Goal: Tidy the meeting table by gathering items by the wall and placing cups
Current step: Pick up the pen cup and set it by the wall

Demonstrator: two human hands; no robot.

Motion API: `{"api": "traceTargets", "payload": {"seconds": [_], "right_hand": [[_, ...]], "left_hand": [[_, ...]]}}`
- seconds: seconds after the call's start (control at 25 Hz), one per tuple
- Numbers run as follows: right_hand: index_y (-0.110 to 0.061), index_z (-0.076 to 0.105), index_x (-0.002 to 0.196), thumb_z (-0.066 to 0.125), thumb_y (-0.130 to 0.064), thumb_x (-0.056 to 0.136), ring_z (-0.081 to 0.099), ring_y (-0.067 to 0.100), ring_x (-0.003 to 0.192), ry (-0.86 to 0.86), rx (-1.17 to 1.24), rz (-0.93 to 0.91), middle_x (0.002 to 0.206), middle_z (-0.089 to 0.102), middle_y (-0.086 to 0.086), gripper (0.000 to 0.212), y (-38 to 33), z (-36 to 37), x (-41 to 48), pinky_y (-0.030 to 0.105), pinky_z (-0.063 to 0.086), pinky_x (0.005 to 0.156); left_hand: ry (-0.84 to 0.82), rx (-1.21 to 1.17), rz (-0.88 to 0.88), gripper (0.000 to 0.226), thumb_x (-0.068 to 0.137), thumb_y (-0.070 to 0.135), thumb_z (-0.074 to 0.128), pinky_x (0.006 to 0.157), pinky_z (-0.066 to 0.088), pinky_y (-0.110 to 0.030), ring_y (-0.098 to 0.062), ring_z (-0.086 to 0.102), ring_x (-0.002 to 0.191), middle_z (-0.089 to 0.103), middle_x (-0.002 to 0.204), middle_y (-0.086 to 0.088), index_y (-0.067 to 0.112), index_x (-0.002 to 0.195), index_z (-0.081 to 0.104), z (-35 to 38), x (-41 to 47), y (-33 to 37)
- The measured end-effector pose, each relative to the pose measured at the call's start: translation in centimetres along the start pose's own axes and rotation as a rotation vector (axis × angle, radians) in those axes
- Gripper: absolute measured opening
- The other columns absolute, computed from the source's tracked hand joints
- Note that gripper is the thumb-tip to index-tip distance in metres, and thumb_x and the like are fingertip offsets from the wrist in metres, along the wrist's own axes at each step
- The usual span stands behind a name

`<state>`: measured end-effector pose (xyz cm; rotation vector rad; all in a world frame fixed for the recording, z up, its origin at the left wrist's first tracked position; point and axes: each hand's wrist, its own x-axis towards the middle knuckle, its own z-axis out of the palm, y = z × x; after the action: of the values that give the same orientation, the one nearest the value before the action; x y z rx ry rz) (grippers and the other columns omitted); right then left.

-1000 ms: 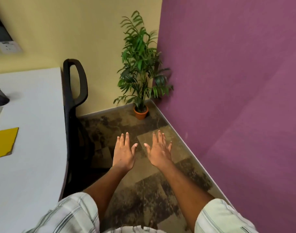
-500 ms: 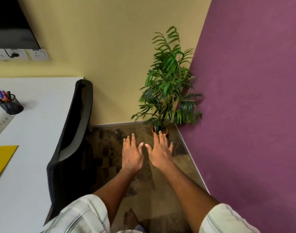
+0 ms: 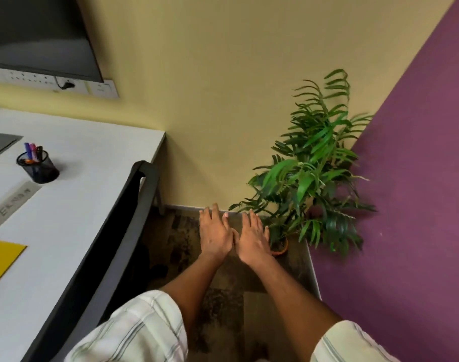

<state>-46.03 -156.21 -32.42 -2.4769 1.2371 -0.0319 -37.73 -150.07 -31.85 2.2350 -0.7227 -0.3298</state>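
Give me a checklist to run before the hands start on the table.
1. Left hand free: ok, fingers straight, holds nothing.
2. Right hand free: ok, fingers straight, holds nothing.
3. Hands over the table: not ok, both hang over the floor, to the right of it.
4. Path to the table: not ok, the chair stands between the hands and it.
5. Pen holder upright: ok, it stands on the table with pens in it.
6. Cups located: not ok, none in view.
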Motion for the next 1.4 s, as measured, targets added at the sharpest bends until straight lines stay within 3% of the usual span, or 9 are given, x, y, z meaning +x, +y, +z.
{"api": "traceTargets", "payload": {"seconds": [0.16,0.36,0.48,0.72,1.0,1.12,1.4], "right_hand": [[-0.019,0.006,0.153,0.054,-0.015,0.090,-0.003,0.022,0.149,-0.037,-0.015,-0.159,0.162,-0.002,0.005,0.079,-2.5,-0.8,8.4,0.045,0.003,0.121],[-0.019,0.005,0.153,0.042,-0.028,0.098,-0.004,0.020,0.149,-0.090,0.008,-0.398,0.162,-0.004,0.004,0.067,-5.6,-2.5,18.3,0.043,0.003,0.121],[-0.016,0.007,0.153,0.044,-0.033,0.097,-0.001,0.021,0.149,-0.135,0.011,-0.504,0.162,0.000,0.007,0.069,-7.1,-3.3,22.9,0.043,0.005,0.121],[-0.015,0.005,0.153,0.044,-0.037,0.098,0.000,0.022,0.149,-0.229,0.036,-0.614,0.162,-0.001,0.007,0.071,-12.6,-2.9,30.1,0.043,0.008,0.121],[-0.014,0.006,0.153,0.040,-0.039,0.099,0.002,0.023,0.149,-0.236,-0.049,-0.745,0.162,-0.001,0.006,0.069,-20.6,-0.8,40.6,0.046,0.013,0.120],[-0.015,0.007,0.153,0.037,-0.041,0.100,0.004,0.024,0.148,-0.264,-0.105,-0.789,0.161,0.002,0.006,0.066,-24.4,0.6,44.9,0.047,0.016,0.118],[-0.014,0.010,0.152,0.037,-0.041,0.100,0.007,0.023,0.148,-0.345,-0.120,-0.934,0.161,0.006,0.006,0.064,-33.3,4.5,48.9,0.046,0.015,0.119]], "left_hand": [[0.121,0.009,-0.006,0.056,0.100,0.040,0.028,0.120,0.012,-0.039,-0.027,0.012,0.146,0.022,0.155,-0.014,0.012,0.148,0.022,-0.3,7.9,2.1],[0.295,-0.012,-0.175,0.054,0.100,0.037,0.030,0.121,0.012,-0.038,-0.025,0.012,0.146,0.023,0.155,-0.011,0.013,0.148,0.024,0.5,14.4,1.3],[0.419,-0.036,-0.324,0.054,0.099,0.038,0.030,0.121,0.012,-0.040,-0.025,0.012,0.146,0.024,0.155,-0.010,0.014,0.148,0.024,0.1,17.6,0.5],[0.540,-0.031,-0.437,0.059,0.098,0.043,0.031,0.120,0.014,-0.040,-0.022,0.011,0.147,0.022,0.156,-0.007,0.015,0.148,0.020,-1.6,24.7,-0.4],[0.532,-0.016,-0.492,0.057,0.099,0.042,0.030,0.120,0.014,-0.040,-0.024,0.010,0.147,0.022,0.156,-0.008,0.013,0.148,0.022,-5.4,34.8,-5.7],[0.479,0.098,-0.520,0.058,0.099,0.043,0.028,0.121,0.014,-0.039,-0.024,0.010,0.147,0.022,0.157,-0.007,0.013,0.148,0.021,-8.2,38.4,-8.4],[0.482,0.190,-0.554,0.061,0.100,0.043,0.029,0.119,0.013,-0.034,-0.024,0.009,0.147,0.021,0.157,-0.007,0.008,0.148,0.017,-14.9,42.5,-13.2]]}}
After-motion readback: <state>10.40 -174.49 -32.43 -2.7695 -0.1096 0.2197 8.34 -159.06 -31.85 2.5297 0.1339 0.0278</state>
